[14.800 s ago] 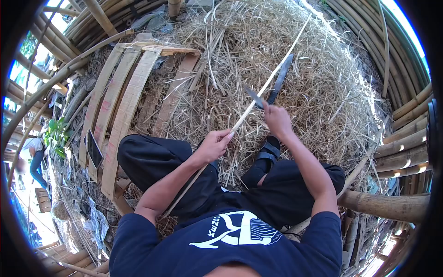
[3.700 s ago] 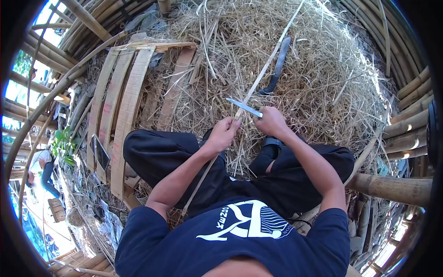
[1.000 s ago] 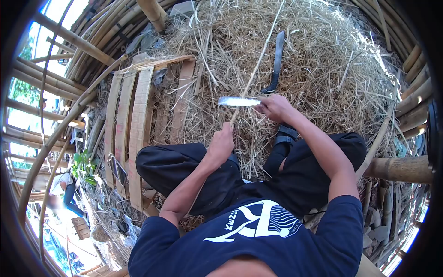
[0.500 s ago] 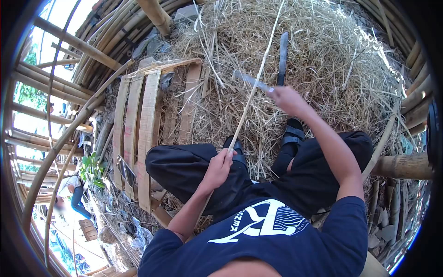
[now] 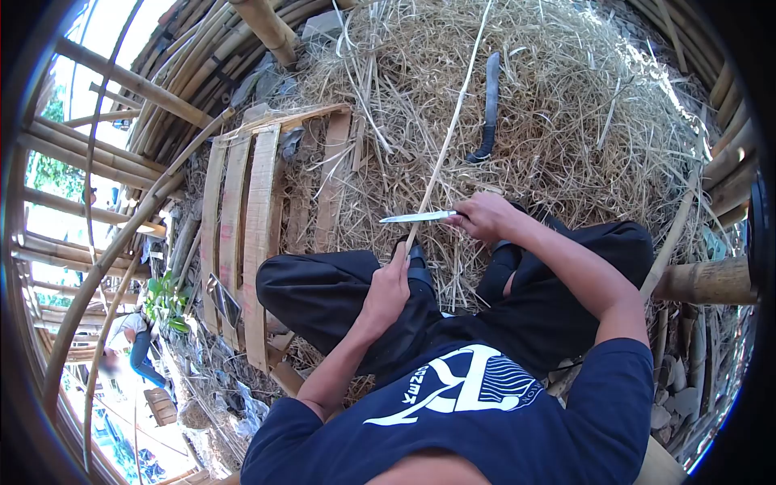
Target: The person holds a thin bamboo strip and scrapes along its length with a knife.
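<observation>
My left hand (image 5: 386, 284) is closed around the lower part of a long, pale bamboo strip (image 5: 449, 133), which slants up and away from my lap. In my right hand (image 5: 487, 217) is a knife (image 5: 416, 217), gripped by its handle. Its blade points left and crosses the strip a little above my left hand; whether the edge touches it I cannot tell. Beyond my right hand a machete (image 5: 491, 105) with a dark wrapped handle lies on the shavings.
Dry bamboo shavings (image 5: 558, 105) cover the ground ahead. A slatted wooden pallet (image 5: 260, 218) stands at my left with a phone (image 5: 223, 299) on it. Bamboo poles (image 5: 129, 73) surround the place. Another person (image 5: 133, 347) is outside at the lower left.
My right hand has drawn the knife down and toward me, from higher along the strip to just above my left hand. My left hand stays nearly in place on the strip.
</observation>
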The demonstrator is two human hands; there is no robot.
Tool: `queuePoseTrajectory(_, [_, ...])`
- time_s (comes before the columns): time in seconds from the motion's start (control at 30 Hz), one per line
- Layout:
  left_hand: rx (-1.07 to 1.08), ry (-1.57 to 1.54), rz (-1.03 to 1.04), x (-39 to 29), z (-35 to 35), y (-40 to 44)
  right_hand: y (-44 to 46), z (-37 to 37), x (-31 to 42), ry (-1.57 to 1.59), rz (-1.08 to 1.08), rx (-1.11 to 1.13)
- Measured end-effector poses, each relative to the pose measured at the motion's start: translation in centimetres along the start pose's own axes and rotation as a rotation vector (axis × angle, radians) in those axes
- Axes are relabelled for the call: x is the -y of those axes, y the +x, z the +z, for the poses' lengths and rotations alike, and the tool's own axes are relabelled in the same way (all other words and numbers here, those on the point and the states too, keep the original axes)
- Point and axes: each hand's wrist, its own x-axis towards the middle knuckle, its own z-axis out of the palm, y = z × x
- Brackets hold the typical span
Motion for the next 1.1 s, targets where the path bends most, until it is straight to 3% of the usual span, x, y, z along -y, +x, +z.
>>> queuePoseTrajectory(0.3, [0.007, -0.003, -0.027, -0.9, -1.7, 0.6, 2.0, 0.1, -2.1, -0.169, -0.042, -0.100])
queuePoseTrajectory(0.37, [-0.012, 0.000, -0.045, -0.8, -2.1, 0.3, 2.4, 0.1, -3.7, -0.072, 0.071, -0.131])
queuePoseTrajectory(0.43, [0.027, -0.010, -0.072, -1.5, -3.0, -1.6, 2.1, -3.6, -6.0, -0.253, 0.363, -0.187])
queuePoseTrajectory(0.47, [0.065, -0.021, -0.107, -1.6, -3.4, -3.1, 3.2, -2.4, -14.8, -0.417, 0.378, -0.295])
queuePoseTrajectory(0.5, [0.069, -0.013, -0.113, -1.0, -3.6, -5.1, 0.8, -5.0, -17.6, -0.310, 0.528, -0.566])
queuePoseTrajectory(0.53, [0.040, -0.053, -0.047, -0.3, -3.7, -6.8, -0.8, -6.9, -20.5, -0.177, 0.700, -0.670])
queuePoseTrajectory(0.57, [0.007, -0.088, 0.017, 0.2, -4.1, -7.7, -1.1, -8.7, -20.1, -0.054, 0.943, -0.803])
queuePoseTrajectory(0.6, [0.055, -0.100, -0.120, 0.1, -4.5, -8.3, -1.0, -9.7, -18.3, -0.028, 0.922, -0.823])
queuePoseTrajectory(0.63, [0.053, -0.105, -0.142, 0.0, -4.7, -8.7, -0.4, -9.4, -16.0, -0.029, 0.915, -0.801])
queuePoseTrajectory(0.73, [0.238, -0.431, -0.357, -1.2, -4.4, -6.8, 2.0, -7.6, -10.4, 0.334, 0.614, -0.699])
queuePoseTrajectory(0.77, [0.244, -0.431, -0.351, -1.7, -4.2, -6.7, 1.5, -8.1, -6.1, 0.480, 0.652, -0.507])
queuePoseTrajectory(0.83, [0.339, -0.629, -0.531, -2.4, -3.6, -6.4, 2.9, -5.2, -5.2, 0.702, 0.598, -0.398])
queuePoseTrajectory(0.9, [0.334, -0.669, -0.535, -2.3, -2.8, -6.4, 2.6, -4.8, -2.5, 0.843, 0.623, -0.291])
queuePoseTrajectory(1.0, [0.396, -0.754, -0.528, -2.0, -2.1, -6.5, 3.4, -2.6, -2.3, 0.730, 0.639, -0.275])
queuePoseTrajectory(1.1, [0.409, -0.714, -0.503, -1.1, -1.1, -6.3, 3.6, -1.7, -1.8, 1.009, 0.606, -0.254])
